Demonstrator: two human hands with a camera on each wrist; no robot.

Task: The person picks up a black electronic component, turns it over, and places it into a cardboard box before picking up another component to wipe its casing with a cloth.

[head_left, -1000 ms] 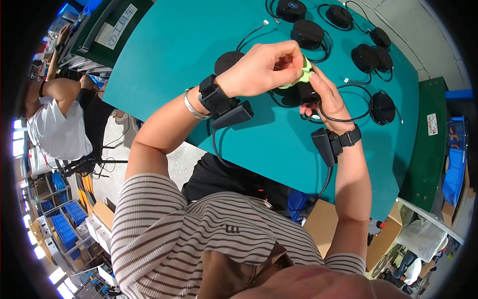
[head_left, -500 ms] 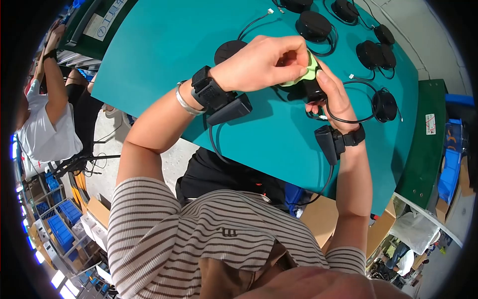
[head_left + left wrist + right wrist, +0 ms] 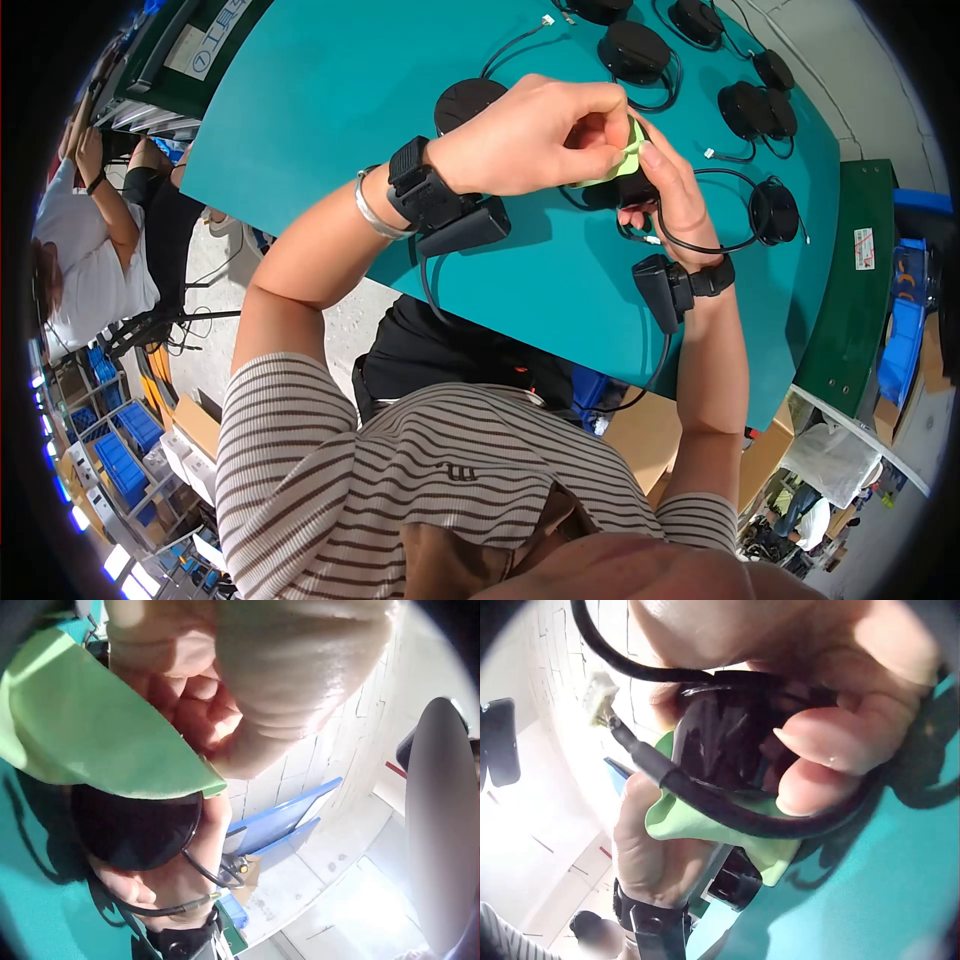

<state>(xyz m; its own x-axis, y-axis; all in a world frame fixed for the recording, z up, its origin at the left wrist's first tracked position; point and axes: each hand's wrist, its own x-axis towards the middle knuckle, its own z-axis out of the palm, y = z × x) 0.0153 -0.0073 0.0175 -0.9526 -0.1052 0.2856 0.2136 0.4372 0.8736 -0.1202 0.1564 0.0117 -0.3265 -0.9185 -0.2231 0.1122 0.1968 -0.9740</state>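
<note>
My left hand pinches a light green cloth between thumb and curled fingers. The cloth lies against a round, glossy black disc-shaped device, covering part of its face. Gripping that device at its edge is my right hand, with the thumb right at the cloth in the head view. A black cable runs from the device and loops by the right hand, ending in a small white connector. Both hands are above the green table mat.
Several similar black discs with cables stand on the mat, among them one beyond the hands, one behind the left hand and one at the right. A white wall borders the far right. Another person sits at the left.
My left hand has shifted slightly right with the cloth, closer to the right thumb. The right hand still holds the black device. The head view has shifted a little.
</note>
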